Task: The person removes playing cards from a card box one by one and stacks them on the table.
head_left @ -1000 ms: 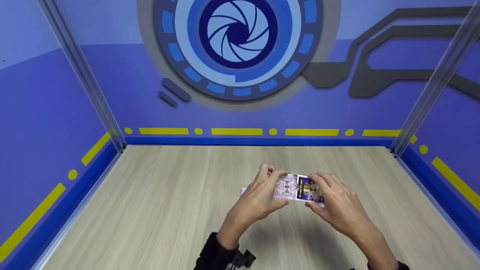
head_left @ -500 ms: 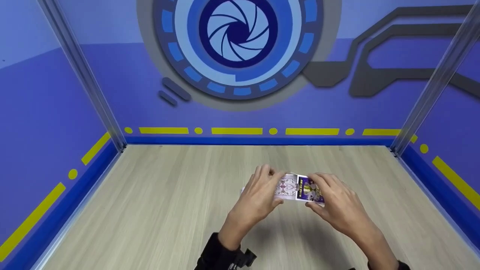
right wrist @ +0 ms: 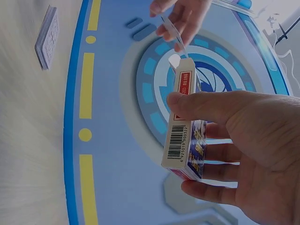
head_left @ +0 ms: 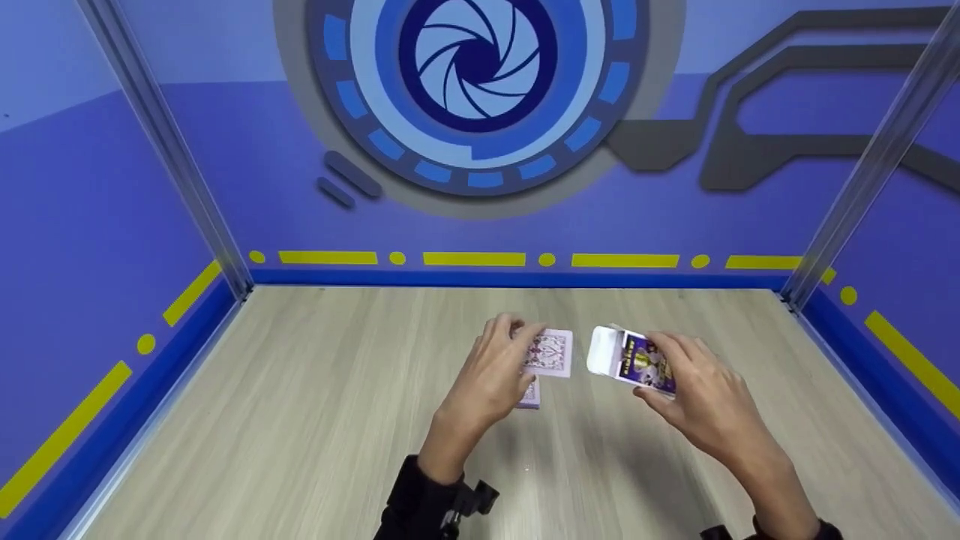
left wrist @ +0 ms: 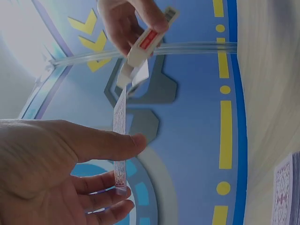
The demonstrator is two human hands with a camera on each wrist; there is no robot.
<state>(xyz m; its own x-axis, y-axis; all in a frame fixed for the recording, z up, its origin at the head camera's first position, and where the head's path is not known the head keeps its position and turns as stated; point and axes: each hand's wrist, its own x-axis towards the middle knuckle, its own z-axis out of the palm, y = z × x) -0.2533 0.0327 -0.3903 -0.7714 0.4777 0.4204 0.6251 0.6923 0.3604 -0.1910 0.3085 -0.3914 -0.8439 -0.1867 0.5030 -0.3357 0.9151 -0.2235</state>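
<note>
Pulled apart since a moment ago: left hand (head_left: 491, 375) pinching thin pink-backed cards (head_left: 549, 352), right hand (head_left: 701, 405) gripping purple cardboard card box (head_left: 637, 361), flap open, both above pale wooden tabletop (head_left: 300, 420). Small pink-backed card stack (head_left: 529, 394) lying beneath left hand.

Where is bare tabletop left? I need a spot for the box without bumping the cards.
Bare wood lies right of the right hand holding the card box, left of the left hand gripping some cards, and along the back wall. It is crowded mid-table, where the card stack lies under the left hand.
</note>
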